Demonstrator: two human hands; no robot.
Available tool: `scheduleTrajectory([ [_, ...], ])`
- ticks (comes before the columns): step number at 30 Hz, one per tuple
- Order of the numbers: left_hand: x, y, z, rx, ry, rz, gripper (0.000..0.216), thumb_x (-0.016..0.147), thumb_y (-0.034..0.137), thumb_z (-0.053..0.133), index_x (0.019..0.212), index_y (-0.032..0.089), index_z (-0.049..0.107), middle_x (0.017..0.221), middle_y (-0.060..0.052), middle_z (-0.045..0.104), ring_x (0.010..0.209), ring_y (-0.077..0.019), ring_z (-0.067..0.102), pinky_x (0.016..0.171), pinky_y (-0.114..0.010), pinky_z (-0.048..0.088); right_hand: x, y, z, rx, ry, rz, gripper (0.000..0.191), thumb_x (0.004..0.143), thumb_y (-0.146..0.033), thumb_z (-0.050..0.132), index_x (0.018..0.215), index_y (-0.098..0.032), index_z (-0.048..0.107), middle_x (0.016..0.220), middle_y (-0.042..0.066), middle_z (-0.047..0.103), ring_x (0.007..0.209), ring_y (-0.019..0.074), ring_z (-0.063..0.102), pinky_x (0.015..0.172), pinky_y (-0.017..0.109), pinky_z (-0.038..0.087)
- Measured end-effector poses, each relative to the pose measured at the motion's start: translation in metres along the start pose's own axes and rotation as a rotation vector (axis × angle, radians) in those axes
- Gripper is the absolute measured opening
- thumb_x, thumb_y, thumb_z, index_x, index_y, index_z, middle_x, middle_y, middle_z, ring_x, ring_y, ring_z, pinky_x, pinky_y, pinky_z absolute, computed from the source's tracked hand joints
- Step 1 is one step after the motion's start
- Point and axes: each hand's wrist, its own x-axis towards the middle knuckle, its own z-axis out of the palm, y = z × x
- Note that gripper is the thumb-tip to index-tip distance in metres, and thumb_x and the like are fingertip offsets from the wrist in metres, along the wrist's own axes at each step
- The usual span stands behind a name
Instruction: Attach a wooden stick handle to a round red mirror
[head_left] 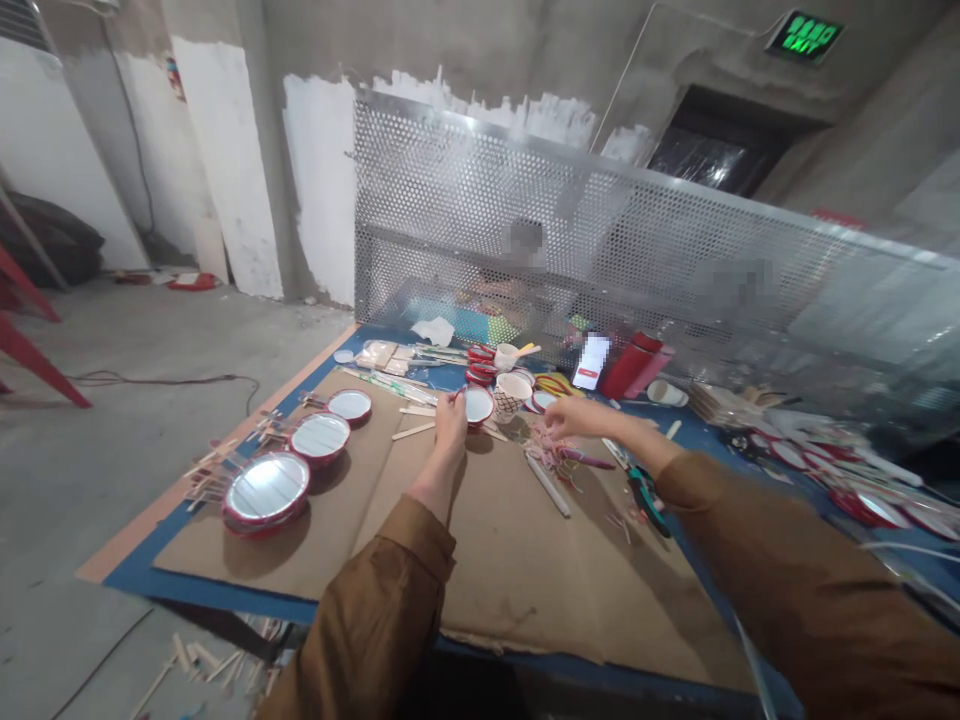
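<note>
My left hand (450, 425) is closed on the left edge of a small round red-rimmed piece (478, 404) with a pale, flat top. To the right, my right hand (568, 417) reaches over a tangle of pink strings (551, 448), its fingers drawn together. Whatever those fingers pinch is too small to make out. Between the hands stands a patterned cup (513, 395). A pale pen-like stick (549, 485) lies below the strings, near a purple-handled tool (587, 458). Flat wooden sticks (414, 431) lie left of the held piece.
Three larger red-rimmed round pieces (268, 488) with sticks line the cardboard's (525, 580) left side. Green-and-black pliers (646, 500) lie right. Behind are a lit phone (592, 362), a red bottle (632, 366) and a perforated metal panel (465, 190). More pieces crowd the table's right end.
</note>
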Motion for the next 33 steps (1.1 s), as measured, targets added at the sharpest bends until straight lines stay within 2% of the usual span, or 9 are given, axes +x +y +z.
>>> scheduleTrajectory([
  [3, -0.002, 0.002, 0.0, 0.007, 0.0, 0.009, 0.017, 0.096, 0.023, 0.047, 0.108, 0.015, 0.056, 0.073, 0.0, 0.06, 0.042, -0.0116, 0.057, 0.041, -0.024, 0.049, -0.005, -0.005, 0.036, 0.153, -0.022, -0.065, 0.034, 0.071, -0.023, 0.072, 0.104, -0.021, 0.076, 0.085, 0.002, 0.076, 0.076, 0.0174, 0.065, 0.064, 0.022, 0.042],
  [7, -0.003, 0.003, 0.0, 0.013, -0.004, 0.008, 0.018, 0.097, 0.024, 0.045, 0.108, 0.015, 0.056, 0.069, 0.001, 0.058, 0.041, -0.0125, 0.056, 0.043, -0.026, 0.051, 0.003, -0.004, 0.056, 0.326, 0.07, -0.056, 0.013, 0.069, -0.023, 0.071, 0.081, -0.018, 0.075, 0.076, 0.003, 0.072, 0.07, 0.0167, 0.061, 0.063, 0.024, 0.041],
  [10, -0.005, 0.004, 0.0, 0.012, -0.02, 0.004, 0.019, 0.097, 0.023, 0.044, 0.109, 0.015, 0.055, 0.068, 0.001, 0.058, 0.041, -0.0128, 0.056, 0.042, -0.025, 0.049, 0.006, 0.012, 0.046, 0.363, 0.159, -0.032, 0.011, 0.073, -0.026, 0.066, 0.072, -0.017, 0.071, 0.074, 0.004, 0.071, 0.072, 0.0174, 0.061, 0.064, 0.025, 0.041],
  [16, -0.004, 0.001, -0.001, 0.009, -0.034, 0.03, 0.016, 0.097, 0.024, 0.043, 0.107, 0.015, 0.054, 0.068, 0.001, 0.057, 0.042, -0.0123, 0.057, 0.039, -0.023, 0.046, 0.0, 0.045, 0.014, 0.53, 0.289, 0.047, 0.02, 0.073, -0.033, 0.066, 0.078, -0.015, 0.072, 0.069, 0.004, 0.07, 0.064, 0.0164, 0.06, 0.06, 0.025, 0.042],
  [19, -0.004, 0.002, -0.001, 0.015, -0.031, 0.008, 0.016, 0.097, 0.024, 0.044, 0.107, 0.016, 0.053, 0.067, 0.002, 0.057, 0.042, -0.0126, 0.057, 0.04, -0.023, 0.046, 0.009, 0.035, 0.004, 0.595, 0.437, 0.106, 0.022, 0.073, -0.035, 0.067, 0.08, -0.014, 0.073, 0.068, 0.004, 0.07, 0.063, 0.0171, 0.061, 0.059, 0.026, 0.043],
  [23, -0.005, 0.004, -0.001, 0.034, -0.02, 0.013, 0.015, 0.097, 0.024, 0.045, 0.106, 0.016, 0.054, 0.066, 0.002, 0.057, 0.041, -0.0125, 0.056, 0.041, -0.023, 0.046, 0.036, 0.001, -0.003, 0.494, 0.594, 0.143, 0.03, 0.084, -0.035, 0.057, 0.094, -0.012, 0.074, 0.081, 0.008, 0.074, 0.07, 0.0178, 0.064, 0.062, 0.026, 0.045],
  [27, -0.004, 0.003, -0.002, 0.053, -0.026, 0.01, 0.018, 0.097, 0.024, 0.044, 0.109, 0.016, 0.054, 0.065, 0.002, 0.058, 0.041, -0.0133, 0.057, 0.043, -0.025, 0.048, 0.055, -0.019, -0.006, 0.41, 0.543, 0.118, 0.023, 0.083, -0.031, 0.062, 0.09, -0.016, 0.077, 0.084, 0.007, 0.076, 0.077, 0.0195, 0.067, 0.069, 0.027, 0.045],
  [31, -0.005, 0.004, -0.001, 0.054, -0.021, 0.002, 0.019, 0.097, 0.025, 0.045, 0.11, 0.016, 0.055, 0.065, 0.001, 0.06, 0.041, -0.013, 0.057, 0.043, -0.024, 0.048, 0.043, -0.008, -0.005, 0.305, 0.488, 0.151, 0.024, 0.084, -0.026, 0.058, 0.094, -0.017, 0.078, 0.096, 0.008, 0.077, 0.088, 0.021, 0.067, 0.075, 0.027, 0.044],
  [33, -0.006, 0.005, -0.001, 0.059, -0.021, -0.004, 0.02, 0.097, 0.025, 0.045, 0.111, 0.015, 0.055, 0.067, 0.001, 0.06, 0.042, -0.0127, 0.057, 0.043, -0.024, 0.047, 0.03, 0.002, 0.002, 0.253, 0.427, 0.183, 0.025, 0.086, -0.023, 0.053, 0.09, -0.016, 0.078, 0.092, 0.008, 0.076, 0.084, 0.0205, 0.067, 0.071, 0.027, 0.043],
])
